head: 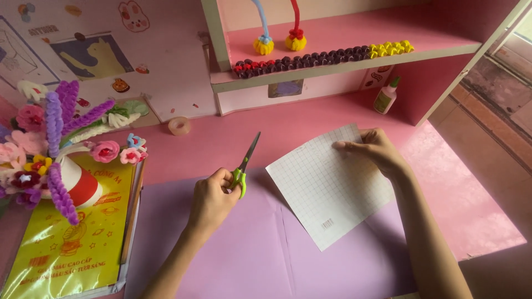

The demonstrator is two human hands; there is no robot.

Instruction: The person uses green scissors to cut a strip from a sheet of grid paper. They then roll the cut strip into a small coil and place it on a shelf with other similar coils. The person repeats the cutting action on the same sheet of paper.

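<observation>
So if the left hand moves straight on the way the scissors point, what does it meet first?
The left hand holds green-handled scissors, blades shut, pointing up and slightly right. Along that line the pink desk looks free until the base of the pink shelf unit, probably; depth is unclear.

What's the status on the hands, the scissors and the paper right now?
Left hand grips green-handled scissors, blades shut, pointing away. Right hand pinches far corner of gridded paper sheet on purple mat. Nothing between scissors and sheet.

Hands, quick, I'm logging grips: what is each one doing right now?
Left hand: closed around the green-handled scissors, blades pointing up and away.
Right hand: gripping the far corner of the grid paper sheet.
</observation>
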